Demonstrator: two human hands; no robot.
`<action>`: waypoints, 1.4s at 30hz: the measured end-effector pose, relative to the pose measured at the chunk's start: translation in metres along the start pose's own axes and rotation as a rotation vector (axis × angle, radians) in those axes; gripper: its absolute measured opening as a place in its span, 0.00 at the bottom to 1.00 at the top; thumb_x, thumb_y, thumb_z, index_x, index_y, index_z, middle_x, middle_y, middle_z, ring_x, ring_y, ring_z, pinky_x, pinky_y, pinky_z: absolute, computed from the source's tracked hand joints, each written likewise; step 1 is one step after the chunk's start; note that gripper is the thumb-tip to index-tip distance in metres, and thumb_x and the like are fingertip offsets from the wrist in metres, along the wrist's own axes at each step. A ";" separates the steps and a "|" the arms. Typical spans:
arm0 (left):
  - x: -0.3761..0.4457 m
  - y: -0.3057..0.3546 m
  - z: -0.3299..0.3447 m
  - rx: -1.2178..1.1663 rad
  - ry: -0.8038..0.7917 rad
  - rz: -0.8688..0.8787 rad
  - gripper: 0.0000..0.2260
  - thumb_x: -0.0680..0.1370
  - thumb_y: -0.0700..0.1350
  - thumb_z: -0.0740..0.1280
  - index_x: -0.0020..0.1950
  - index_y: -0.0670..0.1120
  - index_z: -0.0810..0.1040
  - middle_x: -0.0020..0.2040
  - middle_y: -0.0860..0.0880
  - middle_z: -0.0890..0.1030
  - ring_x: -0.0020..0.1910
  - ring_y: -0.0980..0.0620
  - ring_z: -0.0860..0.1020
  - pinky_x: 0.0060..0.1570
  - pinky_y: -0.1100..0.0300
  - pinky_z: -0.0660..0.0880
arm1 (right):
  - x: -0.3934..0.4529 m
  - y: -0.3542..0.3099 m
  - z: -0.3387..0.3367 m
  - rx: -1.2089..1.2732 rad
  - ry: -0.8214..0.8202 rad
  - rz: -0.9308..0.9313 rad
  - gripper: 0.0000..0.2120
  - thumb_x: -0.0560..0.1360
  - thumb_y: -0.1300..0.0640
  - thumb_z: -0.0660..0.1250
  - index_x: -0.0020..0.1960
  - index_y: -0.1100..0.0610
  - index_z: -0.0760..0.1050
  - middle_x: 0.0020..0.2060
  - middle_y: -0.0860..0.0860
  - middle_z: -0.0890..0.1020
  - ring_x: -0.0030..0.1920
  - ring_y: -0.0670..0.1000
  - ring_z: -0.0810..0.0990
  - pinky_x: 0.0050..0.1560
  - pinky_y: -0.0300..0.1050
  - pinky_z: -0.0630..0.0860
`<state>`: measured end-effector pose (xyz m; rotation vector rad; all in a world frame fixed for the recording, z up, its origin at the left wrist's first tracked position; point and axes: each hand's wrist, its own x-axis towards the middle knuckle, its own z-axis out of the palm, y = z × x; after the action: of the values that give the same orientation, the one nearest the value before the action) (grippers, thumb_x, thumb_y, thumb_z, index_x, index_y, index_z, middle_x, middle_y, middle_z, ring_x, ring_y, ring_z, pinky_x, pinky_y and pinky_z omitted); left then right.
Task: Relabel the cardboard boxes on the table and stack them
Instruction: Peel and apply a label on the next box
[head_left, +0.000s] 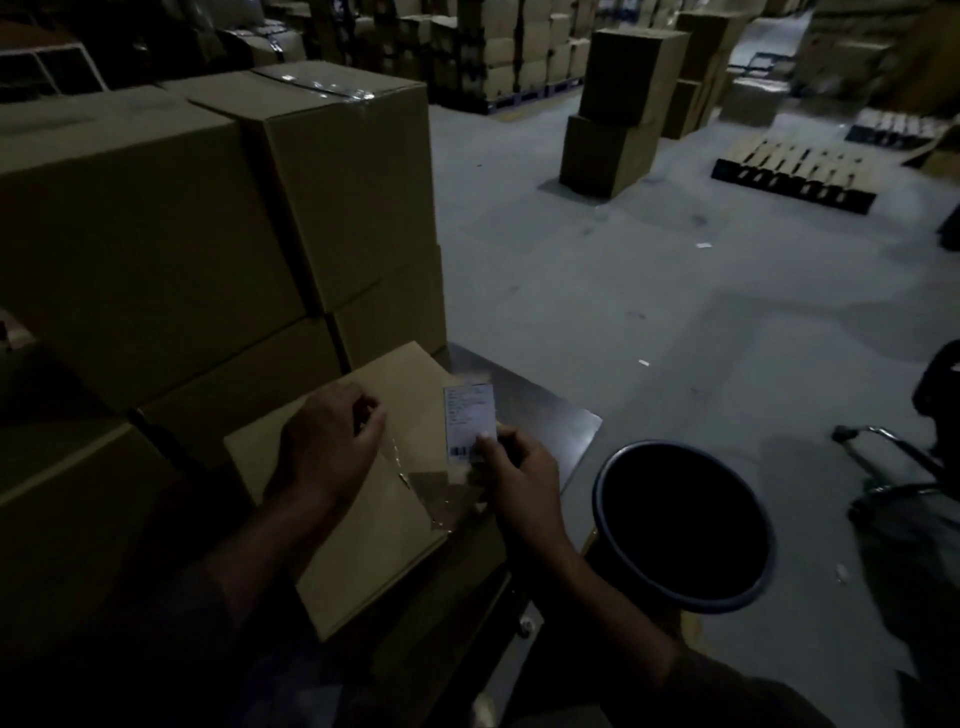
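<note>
Head view: the left hand (327, 441) rests curled on the box (363, 519), likely steadying it on the desk (545, 415). The right hand (519, 478) pinches the label (469, 421) upright over the box's right edge, long axis vertical, barcode lowest, ready for sticking.

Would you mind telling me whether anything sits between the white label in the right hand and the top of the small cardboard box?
Nothing visible does. The right hand pinches the white printed label just over the small brown cardboard box; the left hand rests further left on the box top.
</note>
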<state>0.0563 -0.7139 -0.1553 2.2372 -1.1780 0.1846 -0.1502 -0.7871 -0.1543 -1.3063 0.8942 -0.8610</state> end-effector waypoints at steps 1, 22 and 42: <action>-0.006 0.019 0.003 -0.047 -0.014 0.023 0.02 0.81 0.53 0.70 0.49 0.57 0.79 0.43 0.59 0.78 0.42 0.59 0.77 0.40 0.56 0.79 | 0.001 0.001 -0.009 0.026 0.025 0.016 0.07 0.82 0.54 0.66 0.54 0.55 0.81 0.47 0.50 0.87 0.46 0.48 0.85 0.43 0.42 0.80; -0.096 0.216 0.138 -0.337 -0.586 0.217 0.12 0.77 0.52 0.75 0.60 0.54 0.81 0.48 0.58 0.82 0.44 0.62 0.78 0.39 0.76 0.67 | 0.027 0.172 -0.288 -0.147 0.685 0.628 0.10 0.62 0.50 0.77 0.34 0.57 0.82 0.37 0.60 0.86 0.38 0.60 0.85 0.43 0.61 0.82; -0.064 0.134 0.016 -0.418 -0.066 0.050 0.12 0.79 0.52 0.74 0.61 0.56 0.80 0.50 0.59 0.82 0.48 0.61 0.81 0.45 0.60 0.80 | -0.001 -0.014 -0.071 -0.360 -0.066 -0.199 0.06 0.79 0.54 0.71 0.53 0.49 0.85 0.46 0.44 0.87 0.47 0.39 0.84 0.47 0.36 0.80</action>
<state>-0.0899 -0.7354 -0.1331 1.8604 -1.1835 -0.1097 -0.2157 -0.8165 -0.1438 -1.7500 0.9042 -0.8279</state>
